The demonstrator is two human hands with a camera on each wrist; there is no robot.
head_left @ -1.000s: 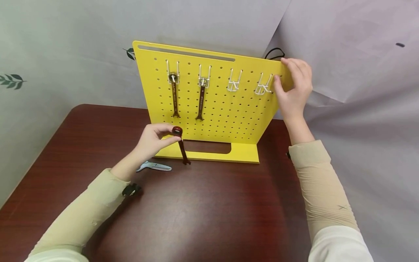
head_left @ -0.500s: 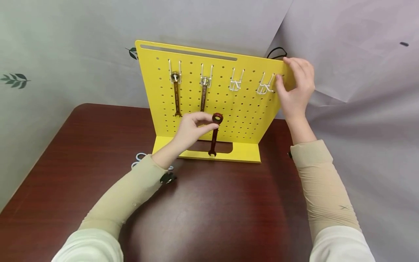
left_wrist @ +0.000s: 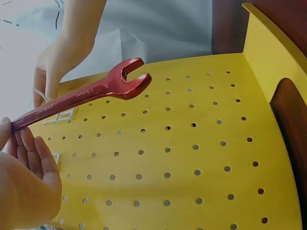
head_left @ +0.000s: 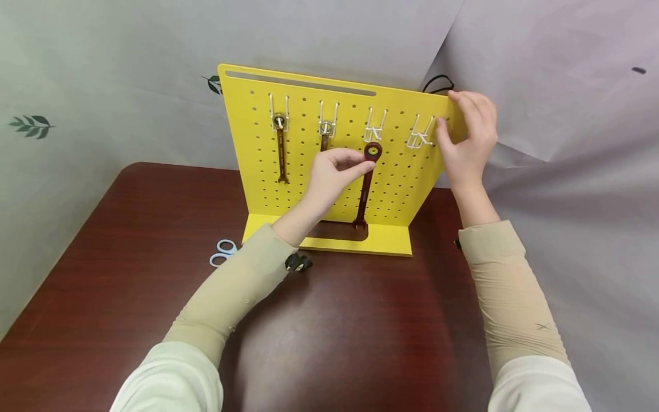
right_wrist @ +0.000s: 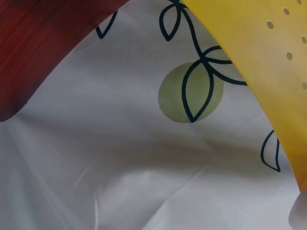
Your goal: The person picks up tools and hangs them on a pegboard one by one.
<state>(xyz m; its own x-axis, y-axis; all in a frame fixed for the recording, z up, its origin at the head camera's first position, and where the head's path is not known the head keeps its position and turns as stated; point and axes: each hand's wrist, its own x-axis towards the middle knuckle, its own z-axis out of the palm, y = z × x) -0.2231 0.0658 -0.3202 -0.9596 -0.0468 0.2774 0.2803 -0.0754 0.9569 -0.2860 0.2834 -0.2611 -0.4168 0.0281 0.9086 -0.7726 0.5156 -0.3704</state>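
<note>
My left hand [head_left: 329, 177] pinches a dark red combination wrench [head_left: 364, 197] near its ring end. The wrench is ring up and jaw down, its ring just below the third white hook [head_left: 373, 133] of the yellow pegboard [head_left: 237, 114]. In the left wrist view, the wrench's open end [left_wrist: 127, 81] points away from the fingers, and "13mm" shows on it. My right hand [head_left: 471, 140] holds the board's upper right edge, thumb on the front and fingers over the top. Only a bit of that hand [right_wrist: 299, 213] shows in the right wrist view.
Two wrenches hang on the first and second hooks: one [head_left: 281, 151] at the far left, the other [head_left: 325, 142] partly behind my left hand. The fourth hook [head_left: 419, 139] is by my right thumb. Light blue scissors [head_left: 225, 252] lie on the dark wooden table [head_left: 360, 343], partly hidden by my sleeve.
My left hand has carried the wrench rightward and up, from near the board's lower left to below the third hook. The right hand keeps its hold on the board.
</note>
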